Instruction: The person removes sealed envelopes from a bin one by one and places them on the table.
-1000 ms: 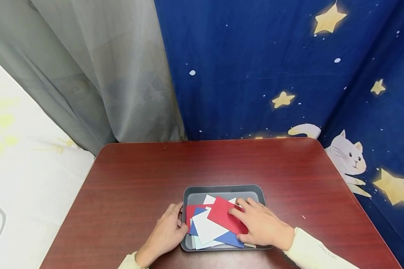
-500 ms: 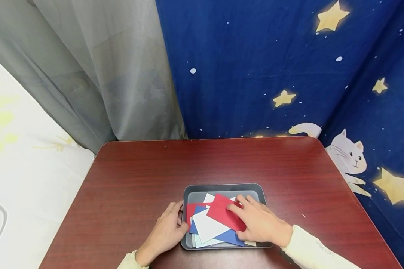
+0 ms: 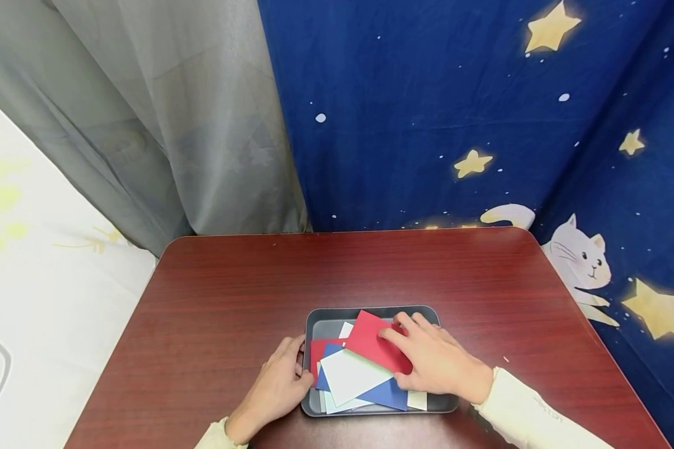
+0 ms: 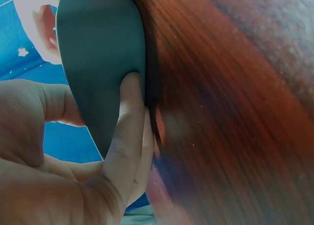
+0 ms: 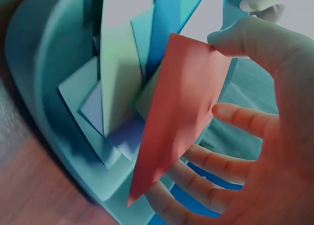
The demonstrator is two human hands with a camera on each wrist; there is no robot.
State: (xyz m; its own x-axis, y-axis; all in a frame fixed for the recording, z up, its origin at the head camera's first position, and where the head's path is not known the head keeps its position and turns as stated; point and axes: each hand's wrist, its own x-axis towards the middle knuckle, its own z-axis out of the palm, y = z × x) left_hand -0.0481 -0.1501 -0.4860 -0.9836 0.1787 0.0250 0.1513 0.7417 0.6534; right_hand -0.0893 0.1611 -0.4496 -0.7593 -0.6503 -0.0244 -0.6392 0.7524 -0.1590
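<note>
A grey tray point(image 3: 327, 327) holds several loose rectangular paper cards in a pile. My left hand point(image 3: 276, 380) grips the tray's left side, its thumb at the rim and its fingers on the outer wall point(image 4: 98, 48). Over the right part of the tray, my right hand point(image 3: 438, 362) pinches a red card point(image 3: 369, 340) between thumb and fingers. In the right wrist view this red card point(image 5: 184, 92) stands tilted up above the pile. Beneath it lie a white card point(image 3: 351, 376), a blue card point(image 3: 390, 394) and another red card point(image 3: 317, 354), partly covered.
The tray sits near the front of a dark red wooden table point(image 3: 230, 299). A cream-coloured card point(image 3: 417, 400) lies at the tray's front right corner. Behind the table hang a grey curtain point(image 3: 219, 125) and a blue one point(image 3: 382, 156) with stars.
The pinched red card has risen and shifted toward the tray's far side, tilting up. The white card under it has turned slightly and shows more of itself. My left hand stays put.
</note>
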